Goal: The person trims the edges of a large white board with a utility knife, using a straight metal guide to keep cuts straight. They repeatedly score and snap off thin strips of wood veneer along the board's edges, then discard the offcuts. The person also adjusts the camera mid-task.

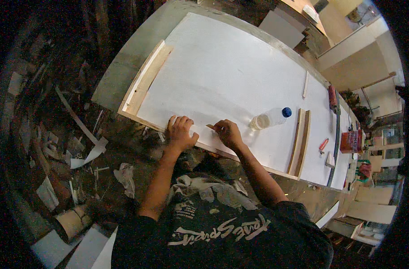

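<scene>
A large white panel point(213, 67) lies on the work table in front of me. At its near edge my left hand point(182, 133) rests with its fingers spread, holding nothing. Just right of it, my right hand point(227, 133) is closed in a pinch low over the panel. A small thin tan piece point(210, 127) shows at its fingertips; its kind is too small to make out. A clear plastic bottle point(262, 121) with a blue cap lies tilted or on its side, right of my right hand. Wooden strips point(144, 83) run along the panel's left end.
Two upright wooden strips point(299, 143) cross the panel toward the right. Beyond them are a small red tool point(323, 144), a dark bar point(336, 143), a red-and-black power tool point(333, 96) and a red container point(350, 141). Scraps and offcuts point(85, 148) litter the floor at left.
</scene>
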The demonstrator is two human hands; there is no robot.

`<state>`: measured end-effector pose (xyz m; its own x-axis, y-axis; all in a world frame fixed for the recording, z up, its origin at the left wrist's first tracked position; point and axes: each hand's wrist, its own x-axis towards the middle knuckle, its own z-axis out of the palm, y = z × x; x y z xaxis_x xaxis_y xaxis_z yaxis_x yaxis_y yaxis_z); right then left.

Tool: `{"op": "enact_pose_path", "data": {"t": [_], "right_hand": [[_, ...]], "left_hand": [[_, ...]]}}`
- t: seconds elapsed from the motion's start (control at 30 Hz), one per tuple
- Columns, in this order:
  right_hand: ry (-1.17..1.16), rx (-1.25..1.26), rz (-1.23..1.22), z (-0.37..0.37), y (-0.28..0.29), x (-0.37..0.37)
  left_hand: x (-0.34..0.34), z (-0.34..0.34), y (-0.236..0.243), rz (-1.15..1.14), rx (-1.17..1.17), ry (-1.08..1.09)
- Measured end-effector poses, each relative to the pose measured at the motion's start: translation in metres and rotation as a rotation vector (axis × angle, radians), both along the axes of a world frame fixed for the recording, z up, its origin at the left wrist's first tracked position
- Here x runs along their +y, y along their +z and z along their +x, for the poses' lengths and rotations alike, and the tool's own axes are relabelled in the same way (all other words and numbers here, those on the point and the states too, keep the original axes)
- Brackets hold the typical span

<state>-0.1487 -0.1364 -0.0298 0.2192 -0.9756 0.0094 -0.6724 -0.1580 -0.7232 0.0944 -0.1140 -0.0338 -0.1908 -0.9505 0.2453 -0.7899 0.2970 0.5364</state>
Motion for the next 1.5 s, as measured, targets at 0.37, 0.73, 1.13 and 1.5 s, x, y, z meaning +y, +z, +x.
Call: {"op": "enact_pose_path", "data": {"t": [0.37,0.73,1.13,1.5], "right_hand": [[-0.054,0.097,-0.203,0.059,0.010,-0.029],[-0.096,0.052,-0.105,0.047,-0.008,-0.025],[0.131,0.264,-0.293,0.047,-0.020,-0.036],[0.103,0.133,-0.198,0.042,-0.012,-0.036]], "left_hand": [[-0.002,0.006,0.006,-0.145,0.100,-0.045],[-0.002,0.005,0.007,-0.071,0.042,-0.038],[-0.002,0.005,0.004,-0.123,0.071,-0.036],[-0.001,0.005,0.015,-0.159,0.040,-0.031]]}}
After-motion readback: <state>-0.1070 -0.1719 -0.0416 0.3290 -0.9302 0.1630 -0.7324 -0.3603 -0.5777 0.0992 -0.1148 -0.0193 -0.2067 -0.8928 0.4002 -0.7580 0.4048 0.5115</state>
